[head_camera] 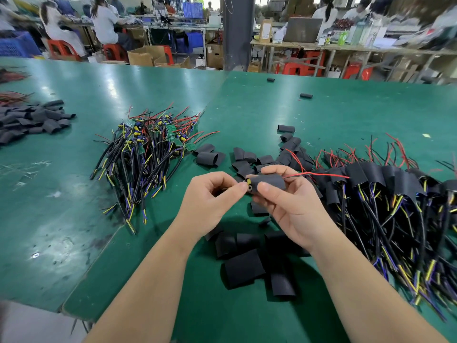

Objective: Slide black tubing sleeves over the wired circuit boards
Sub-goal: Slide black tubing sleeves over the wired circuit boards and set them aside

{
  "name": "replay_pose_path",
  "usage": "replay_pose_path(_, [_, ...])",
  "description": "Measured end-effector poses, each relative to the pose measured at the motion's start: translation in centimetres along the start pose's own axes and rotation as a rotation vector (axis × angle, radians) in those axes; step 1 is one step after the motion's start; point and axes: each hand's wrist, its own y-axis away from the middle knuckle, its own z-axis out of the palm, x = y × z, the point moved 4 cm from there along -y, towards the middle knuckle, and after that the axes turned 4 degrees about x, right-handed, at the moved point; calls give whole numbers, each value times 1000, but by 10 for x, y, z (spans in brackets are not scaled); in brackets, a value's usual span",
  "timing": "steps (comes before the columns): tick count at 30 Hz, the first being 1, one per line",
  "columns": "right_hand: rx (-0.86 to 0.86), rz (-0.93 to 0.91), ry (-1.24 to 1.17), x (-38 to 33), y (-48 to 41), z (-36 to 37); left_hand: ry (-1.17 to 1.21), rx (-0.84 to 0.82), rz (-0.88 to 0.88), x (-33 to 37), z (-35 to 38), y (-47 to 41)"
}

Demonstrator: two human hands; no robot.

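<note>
At the centre of the green bench (247, 100), both hands meet just above the surface. The right hand (289, 211) grips a black sleeve (272, 181), thumb on the near face and fingers curled over the far side. The left hand (210, 198) pinches, between thumb and forefinger, the end of a wired circuit board (248, 184) that pokes out of the sleeve's left mouth, showing a yellow part. How far the board sits inside the sleeve cannot be told. Thin red wires (324, 174) leave the sleeve's other end toward 3 o'clock.

At 10 o'clock from the hands lies a pile of bare wired boards (148, 149) with black, yellow and blue leads. Loose sleeves (243, 267) lie flat on the bench at 6 o'clock, under the wrists, and more are scattered at 12 o'clock. At 3 o'clock a heap of sleeved boards (385, 194) spreads to the frame's edge. Far off at 9 o'clock sits another sleeve heap (32, 120).
</note>
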Motion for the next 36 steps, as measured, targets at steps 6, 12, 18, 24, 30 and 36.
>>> replay_pose_path(6, [85, -88, 139, -4, 2, 0, 6, 1, 1, -1, 0, 0])
replay_pose_path(12, [124, -106, 138, -1, 2, -1, -77, 83, 88, 2, -2, 1])
replay_pose_path(18, [100, -28, 26, 6, 0, 1, -56, 136, 104, 5, -2, 1])
replay_pose_path(24, [150, -87, 138, 5, 1, 0, -87, 138, 113, 2, -2, 1])
replay_pose_path(30, [159, -124, 272, 9, 2, 4, -276, 125, 268, 7, -2, 3])
replay_pose_path(36, [57, -69, 140, 12, 0, 6, -425, 104, 346, 6, 2, 6])
